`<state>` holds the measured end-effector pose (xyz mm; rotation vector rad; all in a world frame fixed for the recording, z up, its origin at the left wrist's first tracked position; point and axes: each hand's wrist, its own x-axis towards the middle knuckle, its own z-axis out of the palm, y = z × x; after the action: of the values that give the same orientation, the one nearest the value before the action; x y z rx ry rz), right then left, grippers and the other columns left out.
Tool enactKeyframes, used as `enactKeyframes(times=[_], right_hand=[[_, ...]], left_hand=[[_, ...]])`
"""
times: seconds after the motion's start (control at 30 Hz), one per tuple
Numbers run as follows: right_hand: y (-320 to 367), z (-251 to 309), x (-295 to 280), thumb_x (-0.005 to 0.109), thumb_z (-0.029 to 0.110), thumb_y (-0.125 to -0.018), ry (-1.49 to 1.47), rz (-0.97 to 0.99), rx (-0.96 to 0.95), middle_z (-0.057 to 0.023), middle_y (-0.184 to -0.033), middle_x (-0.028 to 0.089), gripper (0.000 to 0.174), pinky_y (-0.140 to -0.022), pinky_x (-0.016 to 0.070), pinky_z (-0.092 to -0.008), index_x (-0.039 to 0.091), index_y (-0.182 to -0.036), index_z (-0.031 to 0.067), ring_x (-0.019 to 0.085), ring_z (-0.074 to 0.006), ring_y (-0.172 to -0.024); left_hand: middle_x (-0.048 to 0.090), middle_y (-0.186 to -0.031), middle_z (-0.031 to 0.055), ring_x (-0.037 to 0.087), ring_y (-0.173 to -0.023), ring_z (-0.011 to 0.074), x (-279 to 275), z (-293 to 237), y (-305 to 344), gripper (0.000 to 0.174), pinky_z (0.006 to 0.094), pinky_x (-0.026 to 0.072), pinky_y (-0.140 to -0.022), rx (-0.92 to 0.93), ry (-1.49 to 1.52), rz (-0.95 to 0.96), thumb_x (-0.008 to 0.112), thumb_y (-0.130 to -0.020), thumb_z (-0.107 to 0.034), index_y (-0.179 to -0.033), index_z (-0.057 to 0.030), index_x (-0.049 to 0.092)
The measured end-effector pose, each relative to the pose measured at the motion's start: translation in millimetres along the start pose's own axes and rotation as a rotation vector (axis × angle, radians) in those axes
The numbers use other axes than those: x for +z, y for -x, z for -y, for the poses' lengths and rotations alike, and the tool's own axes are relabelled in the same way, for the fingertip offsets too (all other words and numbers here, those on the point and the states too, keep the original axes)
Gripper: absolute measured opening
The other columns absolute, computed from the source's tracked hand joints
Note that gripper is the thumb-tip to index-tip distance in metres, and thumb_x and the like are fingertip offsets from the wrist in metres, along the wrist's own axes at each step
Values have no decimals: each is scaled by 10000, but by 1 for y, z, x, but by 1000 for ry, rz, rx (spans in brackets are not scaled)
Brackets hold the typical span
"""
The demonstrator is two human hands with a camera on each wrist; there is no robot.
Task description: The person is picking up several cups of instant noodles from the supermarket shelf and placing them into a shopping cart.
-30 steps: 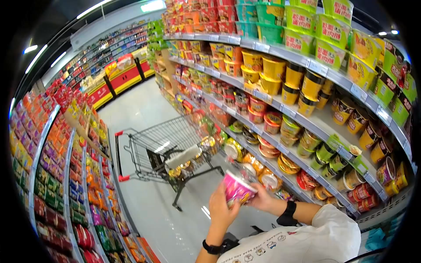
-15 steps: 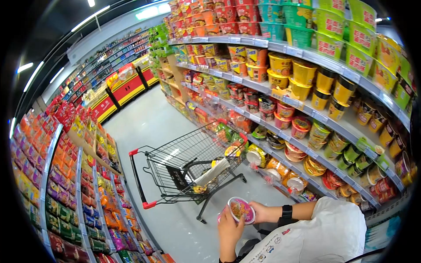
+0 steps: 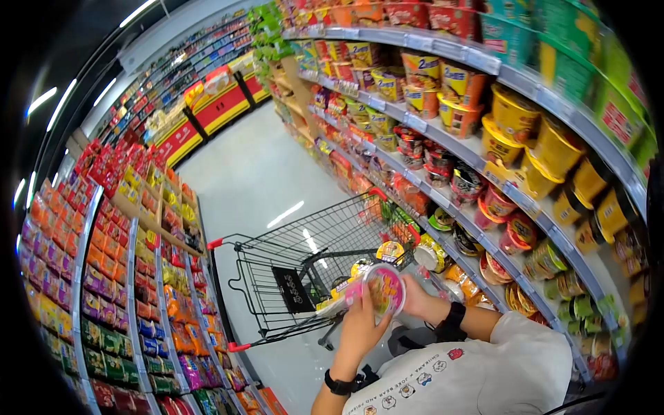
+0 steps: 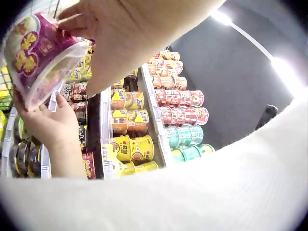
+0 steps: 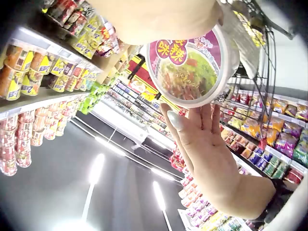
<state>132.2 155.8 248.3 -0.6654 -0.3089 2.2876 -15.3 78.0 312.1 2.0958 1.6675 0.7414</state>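
Note:
Both hands hold a pink-purple instant noodle cup (image 3: 382,290) in front of the body, its printed lid turned toward the head camera. My left hand (image 3: 361,324) grips its left side, with the thumb near the lid's rim. On the other side, my right hand (image 3: 423,301) holds the cup by the edge. The right wrist view shows the lid (image 5: 190,72) with a noodle picture, and my left hand (image 5: 207,149) with fingers against the rim. In the left wrist view the cup (image 4: 43,53) is tilted, and my right hand (image 4: 53,122) supports it from below.
A wire shopping cart (image 3: 297,256) with red corners stands just ahead, with several packages inside. Shelves of cup noodles (image 3: 449,83) line the right; bagged goods fill the shelves (image 3: 117,290) on the left. The aisle floor (image 3: 242,173) runs toward red-yellow counters (image 3: 214,107).
The cup has turned from showing its pink side to showing its lid. The cart now appears closer to the hands, and the head view has shifted along the aisle.

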Motion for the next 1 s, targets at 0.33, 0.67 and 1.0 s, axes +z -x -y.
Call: enactKeyframes(times=[0.33,0.67,1.0], right_hand=[[-80,60,-18,368,284,-880,55,-286,-62,-108,-1073,602,383,-913,416,-358,539,-1084,9,562,-215,-994],[-211,49,2,362,253,-888,183,-268,3,-107,-1062,602,356,-892,427,-336,535,-1070,2,564,-193,-981],[-396,4,4,402,216,-892,564,-462,137,-91,-937,609,270,-723,514,-331,531,-1004,8,606,-188,-850]], left_hand=[[386,-1240,325,505,-1019,448,13,39,-84,825,414,441,-841,-183,179,161,625,-778,-242,-1397,-69,108],[521,-1125,281,573,-977,370,-9,177,-136,834,350,463,-803,-292,429,53,609,-797,-221,-1380,19,64],[607,-733,115,561,-628,193,68,417,-164,499,275,413,-552,-926,1041,-123,564,-807,-324,-1134,46,497]])
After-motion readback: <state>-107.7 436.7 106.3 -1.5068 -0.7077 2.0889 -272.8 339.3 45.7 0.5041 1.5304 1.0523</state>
